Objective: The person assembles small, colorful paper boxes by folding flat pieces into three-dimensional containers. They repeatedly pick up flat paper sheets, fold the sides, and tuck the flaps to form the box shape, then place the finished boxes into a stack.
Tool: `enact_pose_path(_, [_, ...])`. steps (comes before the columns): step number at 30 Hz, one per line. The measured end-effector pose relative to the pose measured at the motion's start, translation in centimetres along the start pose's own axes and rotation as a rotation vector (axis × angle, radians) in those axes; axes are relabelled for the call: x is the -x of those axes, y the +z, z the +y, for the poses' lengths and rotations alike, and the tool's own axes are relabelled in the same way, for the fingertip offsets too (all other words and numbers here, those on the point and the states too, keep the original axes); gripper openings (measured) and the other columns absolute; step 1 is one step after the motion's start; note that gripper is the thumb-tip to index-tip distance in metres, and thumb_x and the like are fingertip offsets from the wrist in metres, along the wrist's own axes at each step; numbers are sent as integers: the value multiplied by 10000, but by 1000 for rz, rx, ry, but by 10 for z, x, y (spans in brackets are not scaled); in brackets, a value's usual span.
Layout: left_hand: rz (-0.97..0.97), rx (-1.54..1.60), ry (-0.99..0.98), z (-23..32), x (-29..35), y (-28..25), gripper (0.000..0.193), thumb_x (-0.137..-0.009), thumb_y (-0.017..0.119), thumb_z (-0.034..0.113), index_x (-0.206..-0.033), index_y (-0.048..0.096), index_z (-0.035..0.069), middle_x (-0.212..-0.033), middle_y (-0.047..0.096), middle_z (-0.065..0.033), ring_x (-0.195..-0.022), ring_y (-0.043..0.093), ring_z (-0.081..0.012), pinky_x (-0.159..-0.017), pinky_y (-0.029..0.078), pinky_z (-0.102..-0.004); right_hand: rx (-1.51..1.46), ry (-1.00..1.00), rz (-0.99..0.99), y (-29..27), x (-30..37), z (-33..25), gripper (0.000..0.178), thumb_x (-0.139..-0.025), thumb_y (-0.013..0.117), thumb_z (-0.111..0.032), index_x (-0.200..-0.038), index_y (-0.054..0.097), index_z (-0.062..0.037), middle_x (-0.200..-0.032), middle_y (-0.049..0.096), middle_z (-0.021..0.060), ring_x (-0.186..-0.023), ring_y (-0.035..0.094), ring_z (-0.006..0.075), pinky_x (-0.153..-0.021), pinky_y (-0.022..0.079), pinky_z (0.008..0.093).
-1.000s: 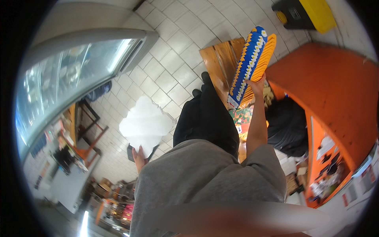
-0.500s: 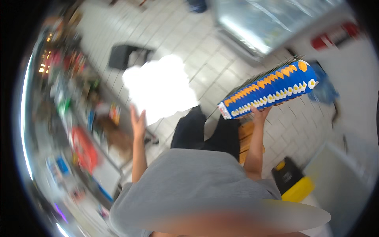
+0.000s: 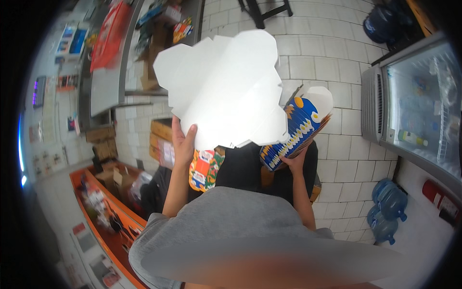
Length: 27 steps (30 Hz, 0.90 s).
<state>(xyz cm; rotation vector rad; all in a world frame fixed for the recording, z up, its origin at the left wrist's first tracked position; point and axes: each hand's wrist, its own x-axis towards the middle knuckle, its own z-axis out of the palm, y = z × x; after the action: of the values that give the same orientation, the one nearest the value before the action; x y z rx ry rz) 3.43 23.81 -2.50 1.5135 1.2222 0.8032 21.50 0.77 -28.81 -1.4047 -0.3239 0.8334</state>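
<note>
My left hand [image 3: 184, 144] grips a large white cardboard blank [image 3: 221, 86] by its near left edge, thumb on top. The blank has notched, die-cut edges and a plain face turned up; whether more sheets lie under it is hidden. In my right hand [image 3: 295, 163] is a stack of blue folded cartons [image 3: 299, 130] printed with orange and egg-like shapes, its layers slightly fanned. The stack's left side sits close to the blank's right edge; I cannot tell if they touch. A colourful printed card piece [image 3: 206, 168] shows by my lap, below the blank.
A glass-door fridge [image 3: 418, 115] stands at the right, with large blue water bottles [image 3: 389, 202] and a red fire extinguisher [image 3: 440, 198] nearer. At the left are a metal table [image 3: 111, 86], wooden crates [image 3: 161, 130] and an orange-rimmed bin [image 3: 84, 204]. A black stool [image 3: 262, 12] is far ahead.
My view has turned to the right. The hands have come closer together, the blue carton stack now beside the white blank. The stack is tilted more upright and its layers look more fanned.
</note>
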Motion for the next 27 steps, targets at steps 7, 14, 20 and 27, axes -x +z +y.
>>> enact_pose_path(7, [130, 186, 152, -104, 72, -46, 628, -879, 537, 2, -1406, 198, -42, -1410, 317, -153, -1254, 363, -195, -1035, 291, -298, -36, -189, -315, -21, 5, 31, 1058, -541, 853, -133, -1361, 194, -23, -1254, 439, 130, -1143, 483, 237, -978, 413, 381])
enact_pose_path(14, [270, 273, 158, -113, 102, -83, 603, -890, 524, -6, -1408, 215, -29, -1412, 322, -129, -1250, 366, -188, -1032, 306, -300, 94, -239, -407, -18, 38, 10, 1009, -517, 866, -131, -1314, 263, 4, -1191, 502, 121, -1079, 531, 230, -948, 440, 370])
enact_pose_path(20, [343, 432, 204, -112, 117, -93, 626, -886, 543, 10, -1405, 199, -42, -1415, 307, -136, -1260, 347, -200, -1046, 295, -319, 176, -122, -493, -12, 35, -2, 1017, -476, 857, -83, -1318, 293, 4, -1187, 518, 109, -1112, 508, 226, -971, 413, 370])
enact_pose_path(27, [401, 444, 308, -96, 119, -102, 548, -918, 466, -15, -1407, 223, 30, -1350, 402, -143, -1178, 459, -222, -985, 400, -338, 346, -96, -502, -15, 42, -2, 923, -473, 828, -7, -1273, 369, 1, -1174, 535, 106, -1103, 510, 207, -961, 407, 336])
